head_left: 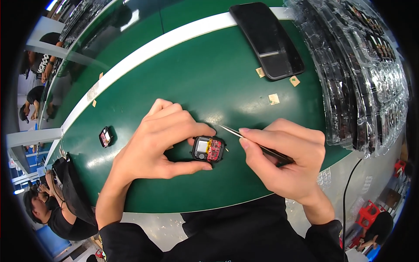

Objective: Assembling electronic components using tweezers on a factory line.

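A small black watch case (pixel 208 149), its inside showing a red circuit board, a silver part and yellow tape, lies on the green table. My left hand (pixel 168 142) grips it by its edges, thumb below and index finger above. To the right, my right hand (pixel 286 157) is closed around a pair of tweezers (pixel 266 150). The metal tips point left and up, apart from the case, with nothing visible between them. A tiny light sliver lies just right of the case. Farther left, a second similar watch case (pixel 106 137) sits alone on the table.
A black smartphone (pixel 270 43) lies at the back, near small tan paper squares (pixel 273 99). Stacked clear plastic trays (pixel 358 78) fill the right side. A white strip (pixel 161 43) runs along the table's far side. A black bag (pixel 70 187) and other people are at the left.
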A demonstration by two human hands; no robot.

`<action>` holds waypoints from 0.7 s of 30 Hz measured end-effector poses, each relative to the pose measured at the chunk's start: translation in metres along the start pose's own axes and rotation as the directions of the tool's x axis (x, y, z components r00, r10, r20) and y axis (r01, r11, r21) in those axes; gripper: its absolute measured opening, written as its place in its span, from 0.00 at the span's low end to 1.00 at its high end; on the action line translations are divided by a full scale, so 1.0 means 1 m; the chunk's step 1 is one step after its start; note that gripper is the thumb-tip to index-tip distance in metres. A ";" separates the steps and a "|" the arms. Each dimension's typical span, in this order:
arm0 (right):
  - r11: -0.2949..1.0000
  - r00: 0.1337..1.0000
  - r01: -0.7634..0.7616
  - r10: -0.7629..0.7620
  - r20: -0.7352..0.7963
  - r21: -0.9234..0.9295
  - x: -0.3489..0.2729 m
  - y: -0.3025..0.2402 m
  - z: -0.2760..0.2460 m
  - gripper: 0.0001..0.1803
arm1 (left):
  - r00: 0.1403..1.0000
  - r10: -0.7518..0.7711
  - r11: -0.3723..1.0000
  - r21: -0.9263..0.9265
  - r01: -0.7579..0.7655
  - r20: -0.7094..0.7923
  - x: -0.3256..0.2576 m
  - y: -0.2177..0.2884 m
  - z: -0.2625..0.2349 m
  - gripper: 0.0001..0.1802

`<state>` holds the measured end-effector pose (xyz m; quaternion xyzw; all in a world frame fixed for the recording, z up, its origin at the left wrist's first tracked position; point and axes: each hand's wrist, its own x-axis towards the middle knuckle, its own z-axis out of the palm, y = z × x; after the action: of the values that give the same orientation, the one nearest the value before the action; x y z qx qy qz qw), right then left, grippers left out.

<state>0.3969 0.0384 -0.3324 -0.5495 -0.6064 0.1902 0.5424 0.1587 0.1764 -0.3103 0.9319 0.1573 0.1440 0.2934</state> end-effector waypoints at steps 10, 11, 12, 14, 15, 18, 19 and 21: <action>0.998 0.997 -0.026 0.029 -0.067 0.053 0.005 -0.005 -0.009 0.09 | 0.996 0.017 1.000 0.020 -0.015 -0.087 0.012 0.004 -0.010 0.28; 0.998 0.996 -0.030 0.035 -0.080 0.053 0.003 -0.002 -0.009 0.09 | 0.994 -0.034 0.999 -0.015 0.033 -0.108 0.011 -0.006 -0.007 0.29; 0.997 0.996 -0.017 0.023 -0.081 0.076 0.000 0.000 -0.006 0.09 | 0.988 -0.067 0.997 -0.048 0.061 -0.140 0.008 -0.005 -0.012 0.29; 0.987 0.998 0.002 0.009 -0.065 0.158 -0.006 0.002 0.000 0.10 | 0.974 -0.046 0.996 -0.079 0.029 -0.223 0.018 0.002 -0.030 0.29; 0.986 0.997 -0.001 0.013 -0.070 0.169 -0.009 -0.001 0.002 0.10 | 0.963 -0.035 0.993 -0.115 0.004 -0.269 0.035 0.012 -0.038 0.30; 0.984 0.997 0.013 0.001 -0.075 0.180 -0.012 0.000 0.007 0.09 | 0.950 0.110 0.986 -0.084 -0.141 -0.293 0.102 0.037 -0.067 0.29; 0.983 0.998 0.005 0.007 -0.062 0.185 -0.011 0.001 0.003 0.09 | 0.924 0.217 0.968 -0.050 -0.245 -0.314 0.141 0.048 -0.069 0.29; 0.987 0.997 -0.026 0.038 -0.074 0.160 -0.013 0.011 -0.003 0.09 | 0.915 0.308 0.930 -0.119 -0.347 -0.262 0.226 0.066 -0.063 0.27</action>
<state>0.4021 0.0298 -0.3468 -0.5211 -0.5593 0.2253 0.6040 0.3549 0.2417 -0.1822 0.8937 0.0205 0.3147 0.3191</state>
